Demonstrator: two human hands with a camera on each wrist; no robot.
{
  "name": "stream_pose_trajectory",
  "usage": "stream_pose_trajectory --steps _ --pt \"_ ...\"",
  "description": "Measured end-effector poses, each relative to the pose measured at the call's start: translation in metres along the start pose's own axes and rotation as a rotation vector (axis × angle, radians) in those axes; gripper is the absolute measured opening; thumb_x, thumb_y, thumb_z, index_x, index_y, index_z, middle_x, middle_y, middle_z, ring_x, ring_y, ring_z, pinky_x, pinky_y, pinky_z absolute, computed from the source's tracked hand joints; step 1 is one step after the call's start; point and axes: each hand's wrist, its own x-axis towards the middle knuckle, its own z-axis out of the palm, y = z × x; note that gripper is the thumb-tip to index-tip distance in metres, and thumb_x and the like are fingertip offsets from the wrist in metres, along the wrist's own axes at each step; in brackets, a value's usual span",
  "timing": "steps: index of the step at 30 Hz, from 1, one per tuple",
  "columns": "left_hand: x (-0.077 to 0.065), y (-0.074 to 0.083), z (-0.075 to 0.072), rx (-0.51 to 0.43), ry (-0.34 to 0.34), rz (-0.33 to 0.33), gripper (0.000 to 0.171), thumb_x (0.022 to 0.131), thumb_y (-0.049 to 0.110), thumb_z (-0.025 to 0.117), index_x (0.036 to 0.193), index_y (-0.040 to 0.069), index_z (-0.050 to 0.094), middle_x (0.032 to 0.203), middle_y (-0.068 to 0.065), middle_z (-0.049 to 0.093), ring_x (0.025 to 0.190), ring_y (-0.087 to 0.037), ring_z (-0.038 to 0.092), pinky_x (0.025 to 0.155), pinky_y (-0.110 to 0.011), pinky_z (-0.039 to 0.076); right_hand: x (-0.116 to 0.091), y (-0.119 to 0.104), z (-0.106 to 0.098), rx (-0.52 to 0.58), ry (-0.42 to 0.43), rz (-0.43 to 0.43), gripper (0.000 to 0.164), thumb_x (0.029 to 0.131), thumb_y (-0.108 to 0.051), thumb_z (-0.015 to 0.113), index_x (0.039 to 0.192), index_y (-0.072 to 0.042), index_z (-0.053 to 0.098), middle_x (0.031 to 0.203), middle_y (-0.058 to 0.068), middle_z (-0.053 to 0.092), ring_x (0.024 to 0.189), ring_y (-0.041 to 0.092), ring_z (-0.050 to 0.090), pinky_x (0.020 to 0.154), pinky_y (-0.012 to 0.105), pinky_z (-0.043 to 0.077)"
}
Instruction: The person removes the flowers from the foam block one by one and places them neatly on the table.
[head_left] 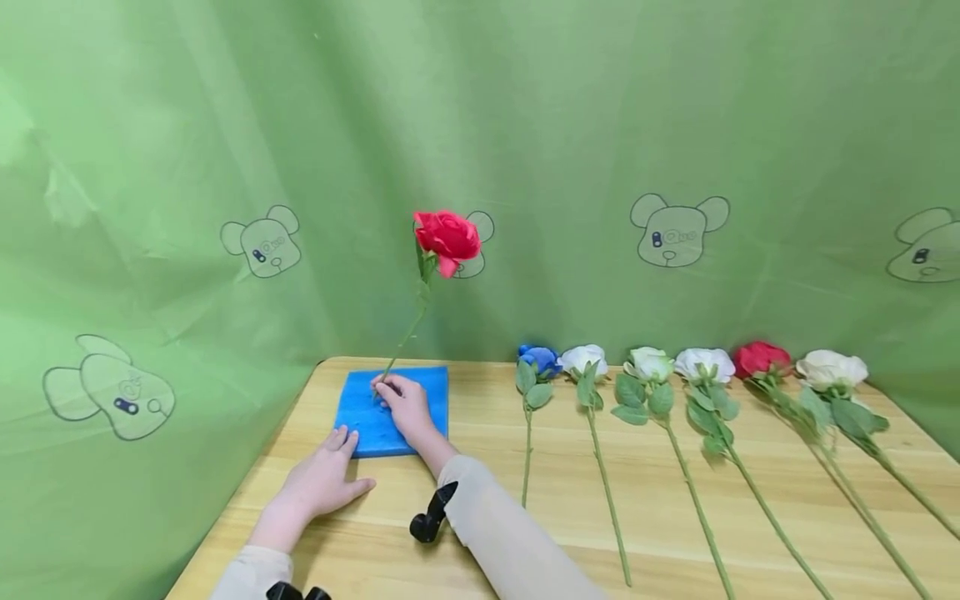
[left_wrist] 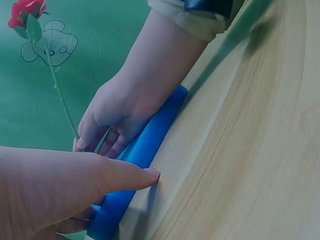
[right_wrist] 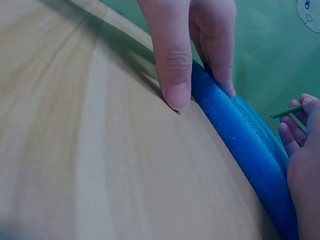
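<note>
My right hand pinches the stem of a red rose close to its lower end, over a blue foam block. The rose leans slightly right, its bloom high in front of the curtain. In the right wrist view the cut tip of the green stem sticks out past the fingers, apart from the foam's surface. Spread fingers of my left hand rest on the block's front left corner, while its thumb lies out to the side, against the wooden table.
To the right on the wooden table lie several roses in a row, blooms toward the back: a blue rose, white ones, and another red rose. A green curtain with bear-head drawings hangs behind and at the left.
</note>
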Motion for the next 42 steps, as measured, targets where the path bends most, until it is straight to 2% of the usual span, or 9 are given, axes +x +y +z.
stream_pose_trajectory --steps 6,11,18,21,26,30,33,36,42 --pt "-0.003 0.001 -0.001 -0.007 -0.004 -0.001 0.085 0.085 0.048 0.071 0.143 -0.006 0.042 0.152 -0.03 0.034 0.141 -0.044 0.036 0.11 -0.056 0.04 -0.011 0.0 -0.005 0.055 -0.012 0.008 0.03 0.099 -0.026 0.057 0.109 -0.002 0.071 0.106 0.008 0.074 0.094 0.021 0.069 0.081 0.027 0.059" --pt "-0.003 0.003 0.001 -0.021 -0.011 -0.005 0.085 0.085 0.048 0.07 0.144 -0.006 0.041 0.153 -0.029 0.033 0.141 -0.044 0.035 0.11 -0.057 0.039 -0.021 -0.001 -0.011 0.043 0.008 0.0 0.03 0.099 -0.026 0.057 0.106 0.0 0.071 0.102 0.006 0.074 0.09 0.022 0.068 0.08 0.031 0.06" --pt "-0.004 0.002 0.003 -0.014 -0.009 -0.005 0.086 0.085 0.049 0.07 0.144 -0.006 0.042 0.153 -0.03 0.033 0.141 -0.044 0.036 0.109 -0.057 0.04 -0.034 -0.003 -0.015 0.017 0.011 0.001 0.029 0.098 -0.027 0.059 0.104 -0.002 0.072 0.099 0.005 0.074 0.083 0.015 0.068 0.076 0.024 0.059" --pt "-0.005 0.001 0.003 -0.014 -0.008 -0.004 0.085 0.085 0.049 0.07 0.143 -0.006 0.042 0.152 -0.03 0.033 0.141 -0.044 0.036 0.109 -0.057 0.04 -0.04 -0.004 -0.016 0.018 0.009 -0.005 0.028 0.098 -0.026 0.059 0.102 -0.002 0.072 0.099 0.008 0.075 0.083 0.02 0.069 0.076 0.027 0.06" --pt "-0.006 0.002 0.002 -0.017 -0.01 -0.002 0.085 0.085 0.049 0.07 0.143 -0.006 0.042 0.152 -0.03 0.033 0.141 -0.045 0.036 0.109 -0.057 0.04 -0.05 -0.008 -0.021 0.066 -0.002 0.014 0.028 0.099 -0.021 0.058 0.105 0.003 0.07 0.101 0.016 0.074 0.088 0.031 0.069 0.081 0.038 0.06" --pt "-0.006 0.003 0.001 -0.025 -0.008 -0.003 0.084 0.085 0.049 0.069 0.143 -0.006 0.042 0.152 -0.03 0.034 0.14 -0.045 0.036 0.108 -0.058 0.041 -0.062 -0.022 -0.027 0.102 -0.024 0.031 0.026 0.099 -0.013 0.056 0.106 0.01 0.067 0.103 0.024 0.071 0.092 0.04 0.066 0.085 0.048 0.058" --pt "-0.006 0.003 -0.001 -0.03 0.001 0.003 0.084 0.086 0.051 0.067 0.143 -0.006 0.043 0.152 -0.031 0.034 0.14 -0.045 0.036 0.107 -0.058 0.041 -0.071 -0.034 -0.031 0.112 -0.043 0.041 0.025 0.099 -0.009 0.055 0.105 0.013 0.066 0.102 0.028 0.07 0.092 0.044 0.065 0.085 0.051 0.057" --pt "-0.005 0.003 -0.003 -0.034 0.011 0.008 0.085 0.087 0.053 0.065 0.143 -0.006 0.043 0.151 -0.031 0.034 0.139 -0.046 0.037 0.107 -0.058 0.041 -0.076 -0.033 -0.033 0.12 -0.057 0.054 0.024 0.099 -0.009 0.055 0.105 0.012 0.066 0.102 0.028 0.07 0.089 0.039 0.067 0.083 0.047 0.059" --pt "-0.003 0.004 -0.006 -0.028 0.034 0.02 0.085 0.088 0.056 0.063 0.142 -0.006 0.044 0.15 -0.032 0.036 0.137 -0.048 0.04 0.104 -0.059 0.044 -0.082 -0.018 -0.037 0.181 -0.051 0.086 0.024 0.098 -0.012 0.057 0.103 0.01 0.067 0.104 0.027 0.07 0.08 0.011 0.065 0.081 0.035 0.061"
